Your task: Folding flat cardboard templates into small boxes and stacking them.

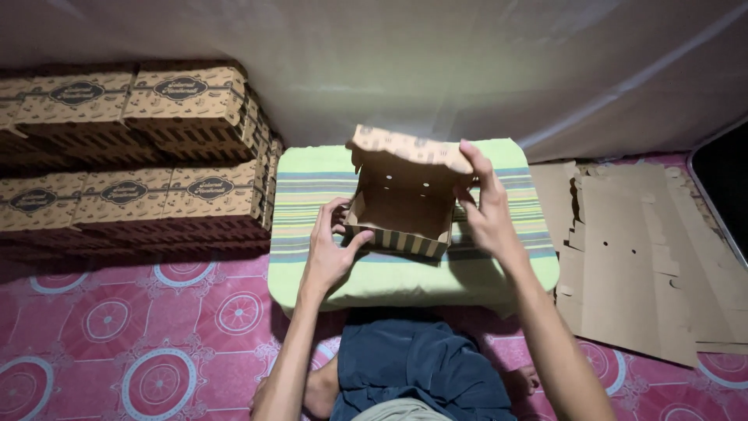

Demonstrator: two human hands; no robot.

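Box [401,206] sits half-folded on the striped pillow [312,195], both hands gripping it: left hand [331,249] at the side wall, right hand [487,210] on the lid. Soft base, so that wall could buckle.

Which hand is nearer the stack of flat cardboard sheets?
Right. The right hand holds the open box on the side toward the flat cardboard sheets; the left hand is on the far side.

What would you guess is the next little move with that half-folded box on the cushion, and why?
Probably fold the lid down. The cardboard box sits open on the striped cushion, its walls already up. The right hand grips the raised lid and right wall, while the left hand steadies the left front corner. Closed boxes stacked at left suggest that shape.
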